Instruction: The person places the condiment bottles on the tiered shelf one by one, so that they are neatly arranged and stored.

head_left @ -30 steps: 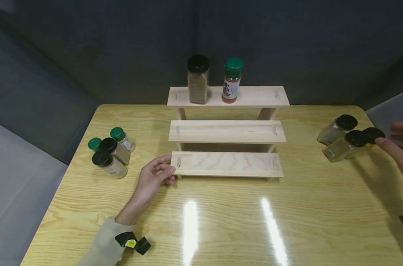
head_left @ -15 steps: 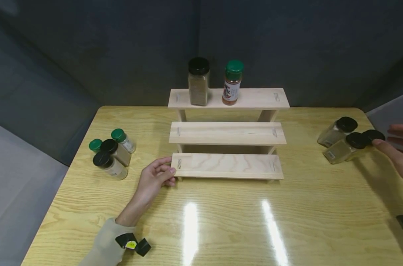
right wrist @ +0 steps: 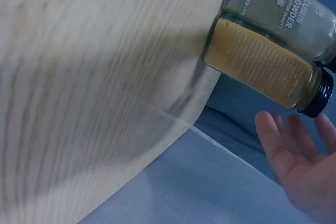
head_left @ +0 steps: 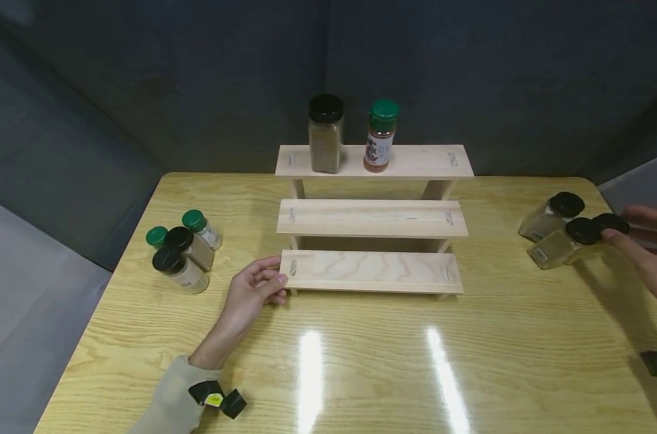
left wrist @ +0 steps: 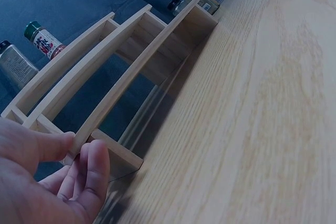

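Head view: the left hand (head_left: pixel 248 292) pinches the wooden rack (head_left: pixel 372 269); the right hand (head_left: pixel 654 247), unclenched and empty, hovers beside a jar (right wrist: pixel 257 64). Gripping squarely should spare neighbouring jars (head_left: pixel 553 246).

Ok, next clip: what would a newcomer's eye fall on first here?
The pale three-tier rack mid-table, with a black-capped jar and a green-capped jar standing on its top shelf. The left hand grips the bottom shelf's left end. At the far right, the right hand hovers, fingers spread, beside three more black-capped jars.
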### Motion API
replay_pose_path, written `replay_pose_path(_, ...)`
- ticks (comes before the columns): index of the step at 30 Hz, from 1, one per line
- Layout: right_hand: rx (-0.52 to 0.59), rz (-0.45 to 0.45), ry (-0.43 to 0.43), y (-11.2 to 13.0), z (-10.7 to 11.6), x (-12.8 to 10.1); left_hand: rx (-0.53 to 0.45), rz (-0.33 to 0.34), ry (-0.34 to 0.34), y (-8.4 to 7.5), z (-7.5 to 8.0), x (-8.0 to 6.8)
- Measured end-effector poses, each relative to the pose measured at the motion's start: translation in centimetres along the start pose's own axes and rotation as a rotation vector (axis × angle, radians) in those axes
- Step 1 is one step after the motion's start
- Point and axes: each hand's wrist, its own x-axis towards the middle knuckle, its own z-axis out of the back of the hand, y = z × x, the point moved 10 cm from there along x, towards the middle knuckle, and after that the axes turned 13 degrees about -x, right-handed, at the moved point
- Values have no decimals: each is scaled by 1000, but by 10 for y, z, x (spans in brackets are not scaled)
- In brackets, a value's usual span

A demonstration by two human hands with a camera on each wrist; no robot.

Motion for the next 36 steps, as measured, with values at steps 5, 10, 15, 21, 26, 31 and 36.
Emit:
replay_pose_path(5,31,58,6,5,-2,-2,-1,-3,-1,0,0,0)
replay_pose_path(10,100,89,6,7,-3,-1,4,-7,1,0,1,0)
replay_pose_path(15,133,96,12,4,-4,0,3,-8,1,1,1,0)
replay_pose_path(21,86,129,15,1,-6,1,-2,-6,0,1,0,-1)
replay_pose_path(26,31,115,29,-3,-9,0,7,-15,1,1,-1,-1)
replay_pose_path(31,12,96,35,-17,-13,4,9,-24,9,0,-2,-1)
replay_pose_path(36,29,124,28,-47,-21,16,10,-23,11,0,-2,-1)
